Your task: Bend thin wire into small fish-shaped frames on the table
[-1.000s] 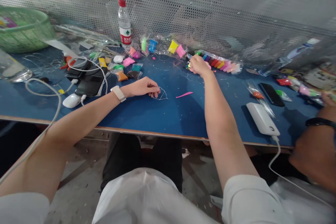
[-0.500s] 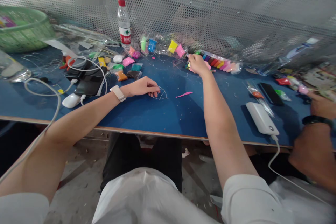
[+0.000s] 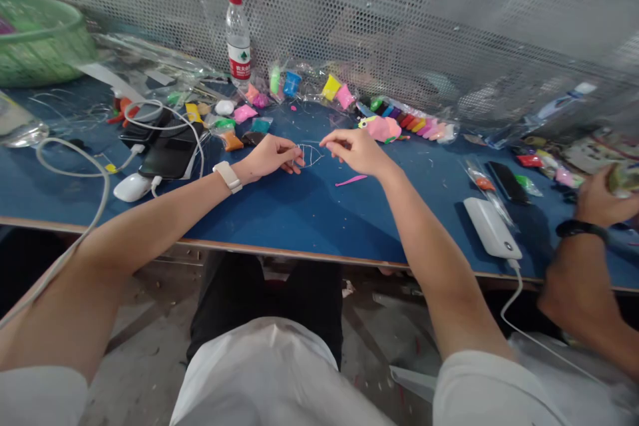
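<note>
My left hand (image 3: 272, 154) pinches a small leaf-shaped wire frame (image 3: 310, 154) and holds it just above the blue table (image 3: 299, 213). My right hand (image 3: 352, 149) hovers right beside the frame with thumb and forefinger pinched together; whether they hold anything is too small to tell. A thin pink clay strip (image 3: 351, 180) lies on the table just below my right hand. Behind that hand lies a pink clay figure (image 3: 382, 128) and a row of coloured clay sticks (image 3: 424, 125).
Small clay bags (image 3: 287, 84) and a water bottle (image 3: 238, 40) stand at the back by the perforated screen. Phones (image 3: 167, 156) with white cables lie left, a green basket (image 3: 40, 46) far left. A white power bank (image 3: 492, 236) sits right, beside another person's hand (image 3: 596, 203).
My right hand has pulled back from the clay sticks at the rear to the wire frame. My left hand has lifted the frame slightly. The other person's hand has risen holding something.
</note>
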Available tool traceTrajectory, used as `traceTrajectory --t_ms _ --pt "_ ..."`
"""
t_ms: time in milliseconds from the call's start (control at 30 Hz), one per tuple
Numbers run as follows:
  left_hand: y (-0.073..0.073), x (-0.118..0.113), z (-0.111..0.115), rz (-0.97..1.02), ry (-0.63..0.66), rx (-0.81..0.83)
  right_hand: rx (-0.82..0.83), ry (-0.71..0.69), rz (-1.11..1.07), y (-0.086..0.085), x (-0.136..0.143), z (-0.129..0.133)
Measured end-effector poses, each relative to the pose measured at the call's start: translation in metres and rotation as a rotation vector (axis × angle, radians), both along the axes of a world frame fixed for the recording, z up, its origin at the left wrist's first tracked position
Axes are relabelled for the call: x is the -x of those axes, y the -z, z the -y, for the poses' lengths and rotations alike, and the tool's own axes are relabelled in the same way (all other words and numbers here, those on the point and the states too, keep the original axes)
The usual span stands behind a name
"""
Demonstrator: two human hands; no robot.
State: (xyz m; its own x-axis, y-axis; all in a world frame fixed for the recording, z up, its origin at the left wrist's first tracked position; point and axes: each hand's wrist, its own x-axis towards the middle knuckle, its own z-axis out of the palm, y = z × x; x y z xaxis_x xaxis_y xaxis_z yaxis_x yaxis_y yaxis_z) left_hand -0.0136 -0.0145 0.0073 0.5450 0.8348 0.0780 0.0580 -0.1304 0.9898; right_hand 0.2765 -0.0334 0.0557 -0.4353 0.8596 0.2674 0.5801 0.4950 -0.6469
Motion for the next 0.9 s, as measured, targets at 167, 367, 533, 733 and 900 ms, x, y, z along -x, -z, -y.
traceTrajectory --t_ms 167,367,533,733,900 --pt "-0.001 0.002 0.0 0.013 -0.041 -0.043 -0.085 0.086 0.029 0.014 -0.012 0.018" --pt "0.001 0.002 -0.001 -0.007 -0.067 -0.069 -0.103 0.133 0.071 0.009 -0.013 0.023" --pt "-0.001 0.001 0.002 0.001 -0.055 -0.095 -0.106 0.129 0.076 0.008 -0.008 0.027" --pt "0.001 0.002 0.002 0.012 -0.031 -0.114 -0.072 0.116 -0.005 0.014 -0.01 0.023" --pt "0.0 0.003 0.002 0.047 -0.018 -0.091 -0.03 0.091 -0.119 0.021 -0.005 0.018"
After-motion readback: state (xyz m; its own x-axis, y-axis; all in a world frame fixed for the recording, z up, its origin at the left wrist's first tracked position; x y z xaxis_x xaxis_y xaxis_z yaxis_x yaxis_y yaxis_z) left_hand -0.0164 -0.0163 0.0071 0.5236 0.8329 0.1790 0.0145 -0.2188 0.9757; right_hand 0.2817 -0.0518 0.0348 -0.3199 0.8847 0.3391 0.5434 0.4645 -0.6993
